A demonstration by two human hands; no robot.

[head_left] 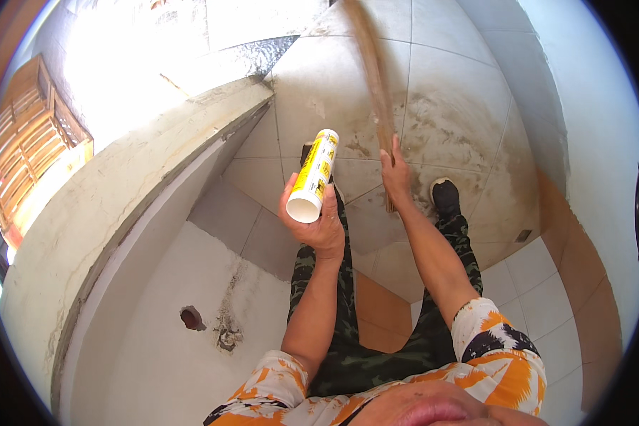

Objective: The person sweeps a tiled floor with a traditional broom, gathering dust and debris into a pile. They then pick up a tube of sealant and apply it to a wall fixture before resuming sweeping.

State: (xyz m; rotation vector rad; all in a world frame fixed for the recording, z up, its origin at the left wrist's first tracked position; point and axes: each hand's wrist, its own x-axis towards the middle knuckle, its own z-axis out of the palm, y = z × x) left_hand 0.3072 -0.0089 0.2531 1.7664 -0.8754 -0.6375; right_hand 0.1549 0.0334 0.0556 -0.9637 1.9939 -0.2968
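My left hand (325,231) is wrapped round a white and yellow sealant cartridge (312,170). The cartridge is tilted, its open hollow end toward me and its far end pointing away over the floor. Off to the right, my right hand (396,177) grips a long wooden strip (373,64) near its lower end. The strip runs up and away past the top of the picture and is slightly blurred. The cartridge and the strip are apart.
A low wall with a rough ledge (142,135) curves along the left, and a round hole (192,318) opens in the white surface below it. Dirt smears the floor tiles (454,106). A slatted wooden piece (35,142) stands beyond the ledge; a small drain (523,236) lies right.
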